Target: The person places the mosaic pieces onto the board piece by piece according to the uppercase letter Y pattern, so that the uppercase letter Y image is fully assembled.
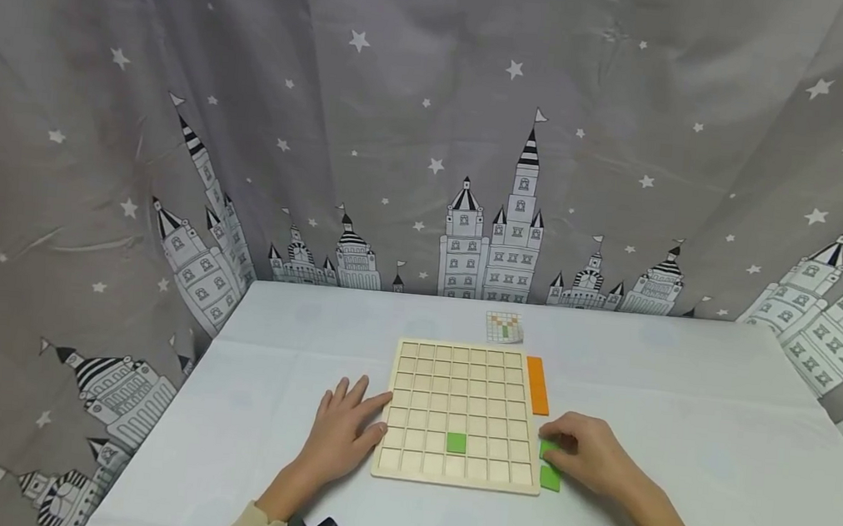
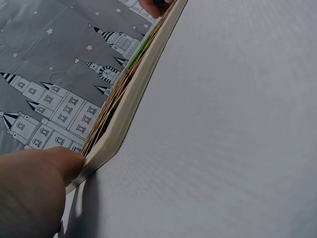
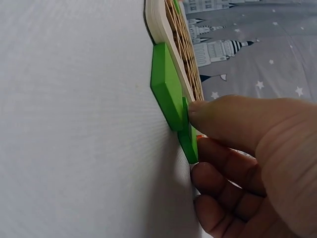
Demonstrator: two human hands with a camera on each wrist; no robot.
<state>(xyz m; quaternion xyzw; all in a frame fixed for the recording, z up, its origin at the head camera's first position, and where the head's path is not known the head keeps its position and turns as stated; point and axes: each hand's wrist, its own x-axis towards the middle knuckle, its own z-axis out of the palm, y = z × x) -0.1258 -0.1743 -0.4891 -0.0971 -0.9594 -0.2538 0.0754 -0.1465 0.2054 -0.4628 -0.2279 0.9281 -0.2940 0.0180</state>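
Note:
A pale wooden grid board (image 1: 432, 469) lies on the white table, one green square tile (image 1: 456, 442) set in a cell of its second row from the front. At the board's left edge rests my left hand (image 1: 337, 435), fingers spread, thumb and index finger touching the rim. Beside the right edge, my right hand (image 1: 589, 455) pinches a green tile (image 3: 187, 144) between thumb and curled fingers; the hand partly covers it. Just nearer to me lies another green tile (image 1: 550, 478) against the board, seen large as a green block (image 3: 166, 87) in the right wrist view.
Several orange tiles (image 1: 538, 386) form a strip along the board's upper right side. Behind the board lies a small paper card (image 1: 504, 328) with a grid pattern in orange and green. A grey curtain (image 1: 423, 71) printed with castles and stars hangs at the table's back edge.

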